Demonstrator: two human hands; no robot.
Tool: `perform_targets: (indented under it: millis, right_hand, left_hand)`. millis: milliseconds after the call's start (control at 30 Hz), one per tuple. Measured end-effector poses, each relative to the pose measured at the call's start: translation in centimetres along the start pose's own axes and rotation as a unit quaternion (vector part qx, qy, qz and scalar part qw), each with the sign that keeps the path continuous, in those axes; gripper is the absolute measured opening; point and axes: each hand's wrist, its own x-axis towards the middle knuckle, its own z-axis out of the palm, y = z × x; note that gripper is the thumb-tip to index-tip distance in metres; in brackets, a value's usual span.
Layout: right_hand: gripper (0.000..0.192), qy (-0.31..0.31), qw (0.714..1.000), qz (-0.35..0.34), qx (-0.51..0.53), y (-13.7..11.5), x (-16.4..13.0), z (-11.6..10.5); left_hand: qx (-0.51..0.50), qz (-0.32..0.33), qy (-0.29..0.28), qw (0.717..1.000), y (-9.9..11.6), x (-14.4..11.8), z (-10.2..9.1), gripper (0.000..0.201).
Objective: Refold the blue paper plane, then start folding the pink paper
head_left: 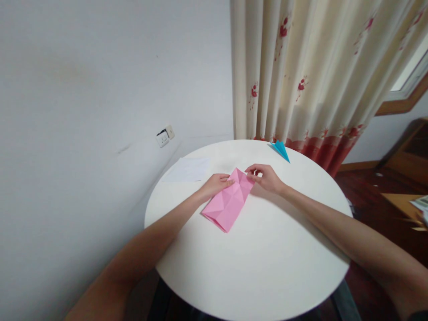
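Right now one pink paper (228, 203) lies near the middle of the round white table (267, 267), its long side running from close to the person up and away to the right. Both hands sit at its far end. The left hand (216, 184) presses flat on the left corner. The right hand (265, 177) seems to pinch the right corner. One blue folded paper (281, 150) and one white sheet (187, 170) rest farther back.
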Motion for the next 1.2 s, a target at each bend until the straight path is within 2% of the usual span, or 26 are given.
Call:
perform_targets:
  millis: [67, 167, 233, 300, 367, 500, 667, 1033, 1133, 1200]
  right_hand:
    - [0.019, 0.028, 1.0, -0.006, 0.012, -0.5, -0.1, 0.3]
    - [0.033, 0.095, 0.995, 0.024, 0.03, -0.9, 0.0, 0.7]
    - [0.048, 0.125, 0.986, 0.087, 0.065, -1.0, 0.1, 1.0]
    - [0.051, 0.102, 0.977, 0.154, 0.107, -1.2, 0.1, 1.2]
    - [0.054, 0.068, 0.971, 0.185, 0.133, -1.5, 0.1, 1.5]
    - [0.059, 0.082, 0.969, 0.177, 0.155, -2.8, -0.1, 1.6]
    - [0.062, 0.071, 0.968, 0.183, 0.16, -4.0, -0.1, 1.6]
    - [0.063, 0.069, 0.965, 0.192, 0.165, -3.5, -0.1, 1.7]
    - [0.06, 0.043, 0.968, 0.193, 0.155, -3.4, -0.2, 1.5]
    - [0.059, -0.01, 0.97, 0.197, 0.14, -3.5, -0.4, 1.4]
  left_hand:
    - [-0.058, -0.027, -0.029, 0.998, 0.6, -0.4, 0.1, 0.054]
    - [-0.119, -0.021, 0.009, 0.993, 1.5, -1.0, 0.6, 0.049]
    - [-0.159, 0.0, 0.04, 0.987, 1.8, -1.1, 1.0, 0.048]
    - [-0.187, 0.019, 0.071, 0.98, 1.9, -1.1, 1.3, 0.048]
    - [-0.203, 0.04, 0.093, 0.974, 1.9, -1.1, 1.6, 0.049]
    - [-0.203, 0.067, 0.09, 0.973, 2.0, -1.2, 1.9, 0.048]
    - [-0.196, 0.04, 0.073, 0.977, 2.7, -1.5, 2.2, 0.051]
    - [-0.201, 0.04, 0.058, 0.977, 2.6, -1.8, 3.0, 0.051]
    - [-0.162, 0.071, 0.076, 0.981, 3.1, -1.5, 2.1, 0.053]
    - [-0.117, 0.122, 0.107, 0.98, 3.6, -1.3, 1.1, 0.057]
